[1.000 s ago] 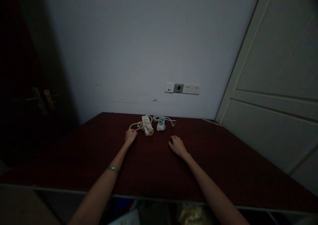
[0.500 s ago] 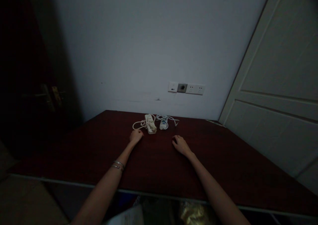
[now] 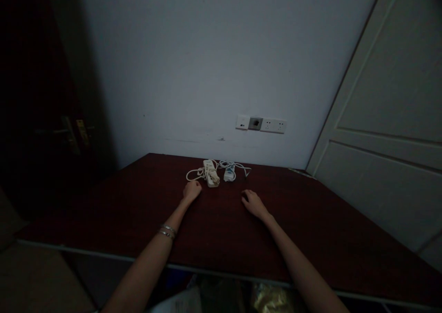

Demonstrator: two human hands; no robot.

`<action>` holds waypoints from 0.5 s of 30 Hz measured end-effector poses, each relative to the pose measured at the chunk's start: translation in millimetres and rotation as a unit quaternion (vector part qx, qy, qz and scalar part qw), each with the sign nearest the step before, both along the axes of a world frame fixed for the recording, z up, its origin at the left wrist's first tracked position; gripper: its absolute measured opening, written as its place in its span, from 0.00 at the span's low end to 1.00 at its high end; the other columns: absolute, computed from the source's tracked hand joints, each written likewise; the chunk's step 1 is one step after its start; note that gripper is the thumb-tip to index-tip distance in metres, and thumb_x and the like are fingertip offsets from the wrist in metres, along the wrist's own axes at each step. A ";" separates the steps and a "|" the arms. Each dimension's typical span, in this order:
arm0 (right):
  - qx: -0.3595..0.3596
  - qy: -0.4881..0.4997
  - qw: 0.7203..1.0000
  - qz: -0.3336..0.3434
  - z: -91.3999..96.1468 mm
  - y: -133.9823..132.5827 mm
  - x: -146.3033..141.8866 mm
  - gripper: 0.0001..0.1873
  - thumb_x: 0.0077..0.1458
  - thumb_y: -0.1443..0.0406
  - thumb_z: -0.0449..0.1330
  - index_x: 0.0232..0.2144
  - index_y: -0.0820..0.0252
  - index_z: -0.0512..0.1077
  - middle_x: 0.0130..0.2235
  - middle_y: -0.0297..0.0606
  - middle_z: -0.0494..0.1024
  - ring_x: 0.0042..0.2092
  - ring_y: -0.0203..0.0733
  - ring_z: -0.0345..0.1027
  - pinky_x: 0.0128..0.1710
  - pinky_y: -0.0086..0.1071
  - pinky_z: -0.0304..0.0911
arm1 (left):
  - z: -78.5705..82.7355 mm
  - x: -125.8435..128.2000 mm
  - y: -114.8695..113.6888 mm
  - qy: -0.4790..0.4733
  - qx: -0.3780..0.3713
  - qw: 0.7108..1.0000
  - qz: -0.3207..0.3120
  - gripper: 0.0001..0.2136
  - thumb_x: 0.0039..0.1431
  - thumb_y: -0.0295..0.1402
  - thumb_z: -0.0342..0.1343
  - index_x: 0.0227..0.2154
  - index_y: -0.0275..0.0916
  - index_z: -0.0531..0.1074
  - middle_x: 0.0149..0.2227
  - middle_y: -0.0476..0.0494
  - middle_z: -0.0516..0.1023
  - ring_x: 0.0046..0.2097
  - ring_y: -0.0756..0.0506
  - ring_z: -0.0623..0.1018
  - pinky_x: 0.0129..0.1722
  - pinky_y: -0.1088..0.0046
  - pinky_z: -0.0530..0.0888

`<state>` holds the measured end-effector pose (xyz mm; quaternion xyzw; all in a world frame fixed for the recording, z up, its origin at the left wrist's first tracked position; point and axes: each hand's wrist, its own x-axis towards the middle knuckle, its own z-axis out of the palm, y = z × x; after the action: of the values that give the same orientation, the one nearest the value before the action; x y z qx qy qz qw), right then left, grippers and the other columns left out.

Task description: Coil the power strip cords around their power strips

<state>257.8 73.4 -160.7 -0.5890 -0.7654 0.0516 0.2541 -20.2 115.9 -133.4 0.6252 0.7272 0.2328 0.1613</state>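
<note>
Head view: cream power strip [image 3: 213, 180] and white power strip [image 3: 229, 173] lying on far part of table [image 3: 221, 234]. Left hand [image 3: 192, 191] curling near cream cord [image 3: 201, 170], can't tell if pinching; right hand [image 3: 254, 205] resting, thumb spread from fingers. Strips probably light, stiff, cord floppy, so grab mid-body.

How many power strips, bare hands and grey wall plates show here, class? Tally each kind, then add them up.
Power strips: 2 (left-hand strip, right-hand strip)
Bare hands: 2 (left hand, right hand)
Grey wall plate: 1
Total: 5
</note>
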 end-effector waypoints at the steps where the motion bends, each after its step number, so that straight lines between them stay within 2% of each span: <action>1: 0.003 0.006 1.000 -0.001 0.9 -0.7 -0.7 0.16 0.54 0.67 0.50 0.44 0.67 0.68 0.47 0.49 0.71 0.50 0.44 0.63 0.51 0.33 0.56 | 0.8 0.4 -1.4 0.005 0.000 1.000 -0.001 0.10 0.50 0.28 0.48 0.31 0.41 0.75 0.38 0.42 0.77 0.41 0.42 0.75 0.35 0.73 0.68; 4: 0.018 0.024 0.999 -0.014 10.2 -8.2 0.7 0.19 0.54 0.67 0.49 0.48 0.69 0.65 0.50 0.50 0.69 0.53 0.43 0.61 0.54 0.33 0.54 | 5.8 2.7 -7.5 0.022 0.004 1.000 -0.008 0.11 0.51 0.28 0.47 0.33 0.40 0.74 0.39 0.40 0.77 0.42 0.42 0.75 0.37 0.71 0.68; 7: 0.037 0.050 0.997 -0.035 32.9 -33.9 11.3 0.21 0.54 0.65 0.48 0.49 0.68 0.64 0.51 0.49 0.68 0.53 0.43 0.62 0.55 0.35 0.54 | 17.2 8.3 -14.5 0.043 0.013 0.998 -0.032 0.11 0.53 0.28 0.46 0.34 0.38 0.74 0.40 0.37 0.76 0.43 0.42 0.75 0.39 0.71 0.68; 9: 0.035 0.079 0.996 -0.027 53.3 -65.6 23.4 0.19 0.54 0.63 0.49 0.46 0.65 0.66 0.48 0.47 0.72 0.49 0.44 0.66 0.51 0.36 0.59 | 29.3 14.7 -19.2 0.056 0.018 0.996 -0.064 0.12 0.53 0.28 0.46 0.34 0.37 0.74 0.40 0.37 0.76 0.44 0.41 0.74 0.39 0.71 0.68; 12: 0.020 0.099 0.995 -0.020 78.9 -130.4 50.1 0.18 0.53 0.58 0.50 0.43 0.60 0.69 0.42 0.43 0.76 0.42 0.44 0.71 0.44 0.36 0.65 | 54.0 27.4 -29.9 0.070 0.023 0.988 -0.139 0.11 0.51 0.26 0.48 0.33 0.36 0.74 0.39 0.38 0.76 0.43 0.43 0.75 0.38 0.72 0.68; 15: 0.060 0.078 0.991 -0.091 81.1 -199.9 94.2 0.18 0.50 0.53 0.54 0.38 0.57 0.72 0.38 0.41 0.78 0.39 0.47 0.73 0.39 0.36 0.68 | 81.4 44.4 -52.5 0.079 0.022 0.971 -0.222 0.10 0.48 0.25 0.49 0.30 0.37 0.75 0.36 0.41 0.77 0.39 0.45 0.75 0.37 0.74 0.68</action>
<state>352.0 -126.6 -79.6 -0.6340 -0.6882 0.0287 0.3516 24.2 63.4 -52.1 0.7911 0.5751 0.1569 0.1372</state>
